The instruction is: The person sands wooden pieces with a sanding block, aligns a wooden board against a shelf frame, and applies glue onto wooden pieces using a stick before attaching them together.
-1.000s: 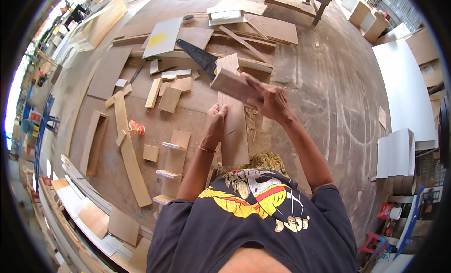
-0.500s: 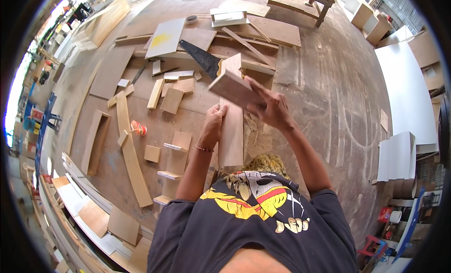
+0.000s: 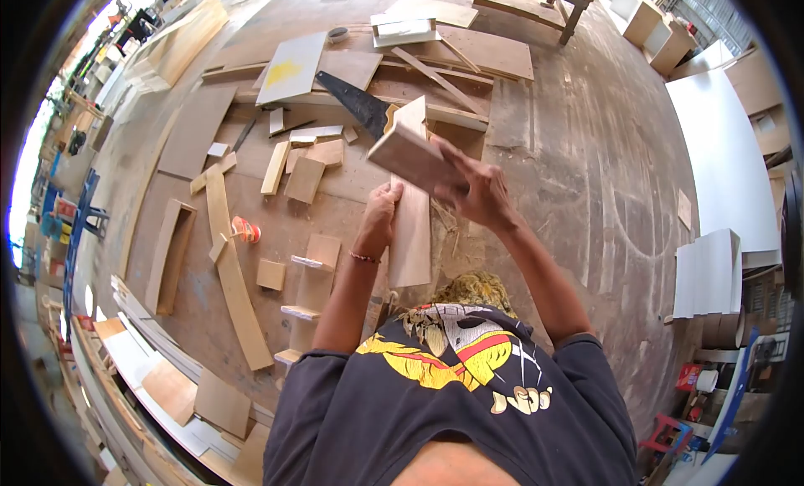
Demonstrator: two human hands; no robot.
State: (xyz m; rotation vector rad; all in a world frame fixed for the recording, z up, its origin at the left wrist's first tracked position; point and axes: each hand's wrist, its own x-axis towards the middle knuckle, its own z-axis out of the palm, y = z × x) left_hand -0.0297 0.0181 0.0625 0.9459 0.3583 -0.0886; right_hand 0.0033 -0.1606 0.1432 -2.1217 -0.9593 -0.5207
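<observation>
1. So the left hand has a long pale board by its left edge, thumb up on the face and the other fingers curled in. That board runs lengthwise away from the person, near end just past the shirt.
2. Right hand is closed around the right end of a shorter, darker wooden piece, fingers stretched along its far edge. The piece sits tilted, crossing over the upper half of the long board. Can't tell from this angle if the two are really touching.
3. There's a beaded bracelet on the left wrist, fwiw.
4. Just past the held wood is a handsaw, dark blade pointing off to the upper left, yellowish handle partly hidden behind the board.
5. Left of the hands it's offcuts galore: a small square block, a red-and-white cup right beside a long narrow plank, and an open wooden trough further out.
6. Up top, a pale panel with a yellow stain lies near a little round container.
7. Way over right, well apart from everything, a big white sheet.
</observation>
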